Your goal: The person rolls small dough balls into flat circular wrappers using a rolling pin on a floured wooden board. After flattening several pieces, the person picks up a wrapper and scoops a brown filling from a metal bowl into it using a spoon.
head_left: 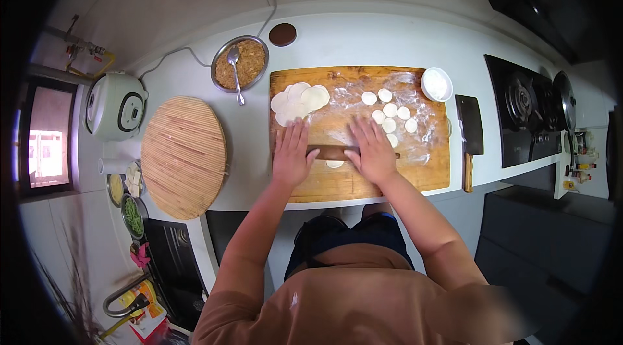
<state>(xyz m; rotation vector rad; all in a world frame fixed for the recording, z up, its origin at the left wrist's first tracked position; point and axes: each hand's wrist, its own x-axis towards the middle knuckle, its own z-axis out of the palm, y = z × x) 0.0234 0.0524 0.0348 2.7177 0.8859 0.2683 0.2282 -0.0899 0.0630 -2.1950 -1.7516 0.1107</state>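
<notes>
Both my hands rest on a dark wooden rolling pin [332, 152] that lies across a floured wooden board. My left hand [293, 155] presses its left part, fingers stretched forward and thumb pointing inward along the pin. My right hand [375, 153] lies over the right part, its fingers also extended flat. A small dough disc [334, 164] shows just below the pin, between the hands; the pin covers part of it. Beyond my left fingertips, several thin rolled dough wrappers [296, 101] overlap. Several small dough rounds [389, 110] lie beyond my right hand.
The cutting board [415, 176] holds a white flour bowl [437, 84] at its far right corner. A cleaver [470, 131] lies right, before a gas stove [519, 108]. Left are a round reed tray [183, 157], a rice cooker [118, 107] and a filling bowl [224, 75] with a spoon.
</notes>
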